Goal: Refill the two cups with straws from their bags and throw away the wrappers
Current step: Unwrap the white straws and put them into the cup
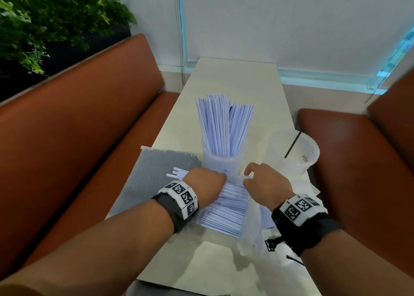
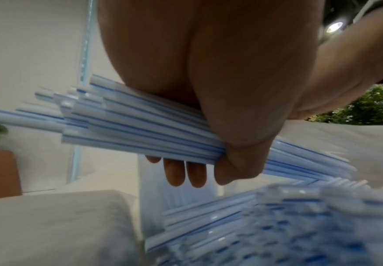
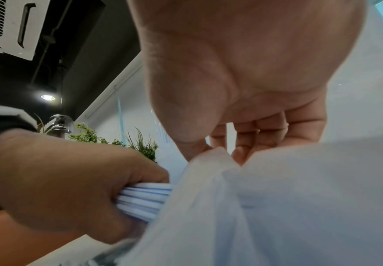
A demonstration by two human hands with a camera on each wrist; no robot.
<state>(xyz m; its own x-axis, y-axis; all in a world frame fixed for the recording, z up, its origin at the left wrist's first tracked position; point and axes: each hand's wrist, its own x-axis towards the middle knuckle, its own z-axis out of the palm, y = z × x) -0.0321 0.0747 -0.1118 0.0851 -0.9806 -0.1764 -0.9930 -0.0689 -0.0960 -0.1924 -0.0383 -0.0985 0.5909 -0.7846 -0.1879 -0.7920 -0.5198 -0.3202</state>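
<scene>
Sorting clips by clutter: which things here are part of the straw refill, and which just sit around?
Part of the job:
left hand gripping a bundle of blue-striped straws
right hand pinching the clear bag
straw-filled cup
near-empty cup with one black straw
bag of black straws

Lying about:
orange benches
plants

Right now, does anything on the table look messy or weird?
A bit. The second cup holds one lone black straw, while the other cup is packed with striped ones. Striped straws lie loose in a heap beside a crumpled clear bag.
</scene>
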